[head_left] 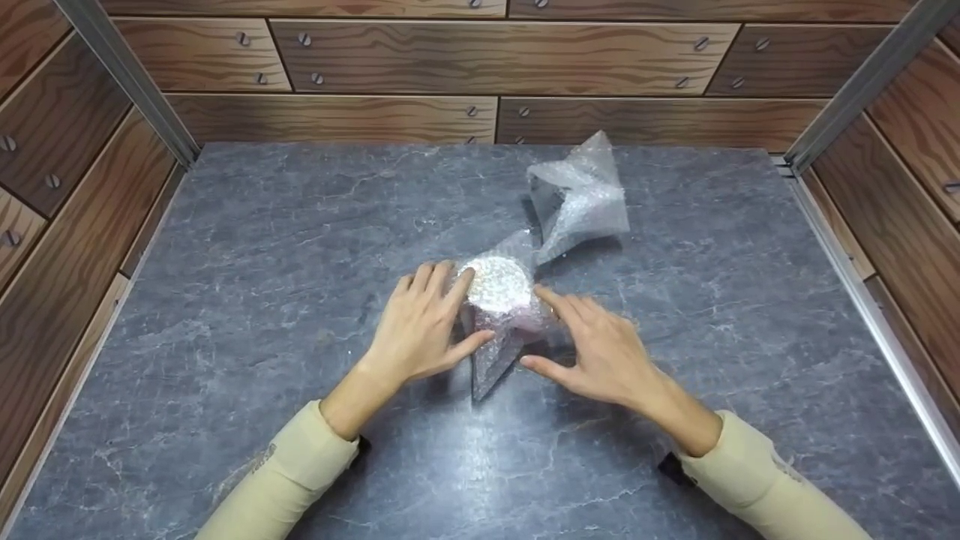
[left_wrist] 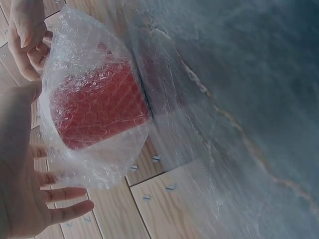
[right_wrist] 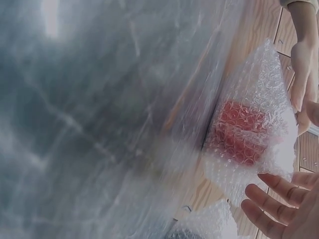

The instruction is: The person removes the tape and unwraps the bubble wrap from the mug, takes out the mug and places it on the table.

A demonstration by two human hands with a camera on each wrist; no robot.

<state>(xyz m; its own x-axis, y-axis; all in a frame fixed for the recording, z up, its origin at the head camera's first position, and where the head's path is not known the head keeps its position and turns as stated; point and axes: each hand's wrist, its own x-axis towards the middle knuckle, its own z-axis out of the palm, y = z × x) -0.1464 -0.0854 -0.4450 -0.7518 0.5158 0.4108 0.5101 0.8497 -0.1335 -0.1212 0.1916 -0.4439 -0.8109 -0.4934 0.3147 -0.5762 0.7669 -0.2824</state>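
Note:
A red object (left_wrist: 99, 104) wrapped in clear bubble wrap (head_left: 495, 360) stands at the middle of the table, its round top (head_left: 498, 284) shining under the light. What the red object is cannot be told through the wrap. My left hand (head_left: 420, 326) lies along its left side, index finger and thumb touching the wrap, the fingers fairly straight. On the other side, my right hand (head_left: 607, 349) has its fingers extended, with the index fingertip at the wrap's edge and the thumb apart from it. Pointed corners of wrap stick out front and back.
A second bubble-wrap bundle (head_left: 585, 199) stands behind and to the right, close to the first; its contents are hidden. The grey marbled table (head_left: 300, 210) is bordered by wood-patterned walls (head_left: 502, 56) and metal posts (head_left: 127, 75).

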